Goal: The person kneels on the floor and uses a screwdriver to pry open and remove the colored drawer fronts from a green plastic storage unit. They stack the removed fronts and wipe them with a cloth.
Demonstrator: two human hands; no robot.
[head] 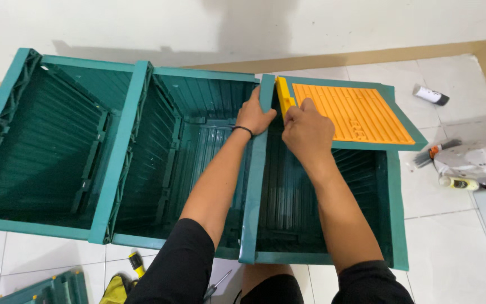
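Observation:
Three open teal plastic crates stand side by side on a white tiled floor: the left crate (7, 219), the middle crate (198, 76) and the right crate (397, 225). My left hand (254, 115) grips the upright teal wall (252, 186) between the middle and right crates near its far end. My right hand (306, 126) pinches the near edge of a yellow ribbed lid panel (355, 112) with a teal frame, which lies askew over the right crate's far corner. A black band circles my left wrist.
A white tube (430, 94) lies on the tiles at the far right, with a brush (434, 153), a yellow-capped bottle (458, 183) and a white bag (479, 160) nearer. A yellow-handled tool (136, 263) and another teal piece (46, 290) lie by my knees. A white wall stands behind.

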